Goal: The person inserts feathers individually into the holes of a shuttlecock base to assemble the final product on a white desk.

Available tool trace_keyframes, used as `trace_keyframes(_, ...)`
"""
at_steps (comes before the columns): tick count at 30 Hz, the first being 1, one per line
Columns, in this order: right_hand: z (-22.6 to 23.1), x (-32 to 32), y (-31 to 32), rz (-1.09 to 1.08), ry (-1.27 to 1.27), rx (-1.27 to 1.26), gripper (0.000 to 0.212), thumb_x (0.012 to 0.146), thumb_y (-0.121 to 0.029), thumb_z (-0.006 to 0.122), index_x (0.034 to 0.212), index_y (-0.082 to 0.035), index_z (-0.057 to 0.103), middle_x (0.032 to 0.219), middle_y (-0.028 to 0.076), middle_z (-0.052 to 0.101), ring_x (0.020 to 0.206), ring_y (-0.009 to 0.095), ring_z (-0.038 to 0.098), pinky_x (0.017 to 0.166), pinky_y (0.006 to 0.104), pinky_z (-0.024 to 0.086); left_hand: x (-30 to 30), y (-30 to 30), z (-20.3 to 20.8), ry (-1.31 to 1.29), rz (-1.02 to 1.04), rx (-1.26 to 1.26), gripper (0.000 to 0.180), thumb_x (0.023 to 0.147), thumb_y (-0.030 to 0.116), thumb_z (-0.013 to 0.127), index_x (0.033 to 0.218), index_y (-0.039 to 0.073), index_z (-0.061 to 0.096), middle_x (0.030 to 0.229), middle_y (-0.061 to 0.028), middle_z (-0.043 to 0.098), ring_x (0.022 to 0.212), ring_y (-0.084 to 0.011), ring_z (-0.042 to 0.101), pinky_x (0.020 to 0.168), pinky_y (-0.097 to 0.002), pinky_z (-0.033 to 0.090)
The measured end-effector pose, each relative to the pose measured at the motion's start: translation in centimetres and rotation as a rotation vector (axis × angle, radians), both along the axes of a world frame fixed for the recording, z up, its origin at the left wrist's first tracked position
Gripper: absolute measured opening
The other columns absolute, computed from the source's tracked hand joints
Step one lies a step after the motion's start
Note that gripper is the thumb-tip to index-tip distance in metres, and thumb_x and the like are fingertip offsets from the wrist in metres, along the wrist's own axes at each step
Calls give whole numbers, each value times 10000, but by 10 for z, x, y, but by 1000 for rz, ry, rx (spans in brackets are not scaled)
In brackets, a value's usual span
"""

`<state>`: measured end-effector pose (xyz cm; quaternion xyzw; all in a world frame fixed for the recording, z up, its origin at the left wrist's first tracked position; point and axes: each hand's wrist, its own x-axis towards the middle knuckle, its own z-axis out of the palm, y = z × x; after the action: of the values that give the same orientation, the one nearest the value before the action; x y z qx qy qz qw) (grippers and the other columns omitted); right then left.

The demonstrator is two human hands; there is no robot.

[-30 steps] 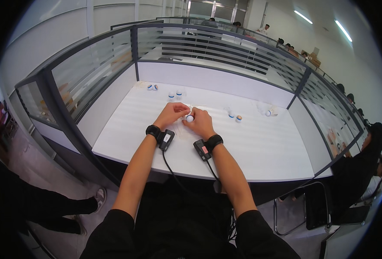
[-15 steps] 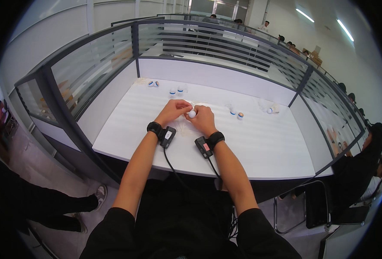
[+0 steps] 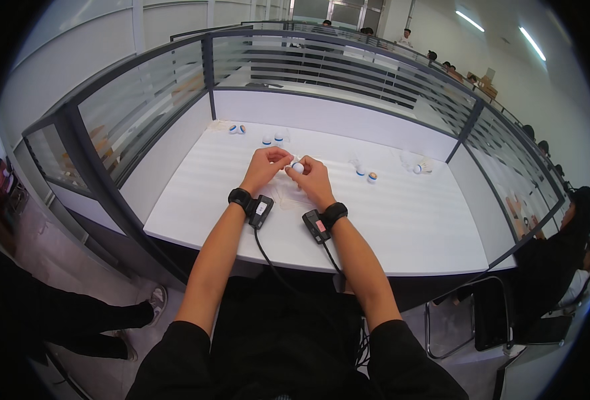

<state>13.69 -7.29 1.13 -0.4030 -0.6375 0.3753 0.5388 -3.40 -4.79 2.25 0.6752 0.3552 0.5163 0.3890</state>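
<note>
Right hand (image 3: 317, 180) is holding a white rounded piece (image 3: 298, 167), left hand (image 3: 263, 167) is bending narrow-set fingers (image 3: 280, 160) beside it, left grip unclear.

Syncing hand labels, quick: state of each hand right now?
Left hand: partly closed beside the white rounded piece; cannot tell whether it pinches anything.
Right hand: closed, holding the white rounded piece.
</note>
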Motion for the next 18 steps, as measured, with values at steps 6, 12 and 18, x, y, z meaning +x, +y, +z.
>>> trace_keyframes(6, 11, 1, -4, -197, 140, -90, 486, 971, -347, 542, 673, 28, 624, 574, 64, 590, 465, 120, 523, 455, 286, 406, 9, -16, 13, 4, -74, -84, 213, 882, 226, 744, 935, 23, 709, 830, -24, 706, 720, -74, 609, 642, -216, 466)
trace_keyframes(12, 10, 5, 3, -216, 175, -124, 617, 1009, -419, 404, 570, -8, 543, 466, 56, 502, 408, 144, 471, 434, 316, 367, 6, -18, 13, 74, -143, -177, 262, 925, 332, 687, 895, 72, 709, 795, 28, 673, 689, -36, 579, 554, -196, 390)
trace_keyframes(18, 6, 9, 7, -97, 323, -164, 594, 1015, -408, 373, 544, -60, 472, 460, 22, 437, 391, 128, 387, 417, 308, 319, 7, -16, 13, 33, -126, -187, 417, 980, 447, 565, 878, 66, 703, 785, 17, 660, 679, -39, 569, 557, -200, 391)
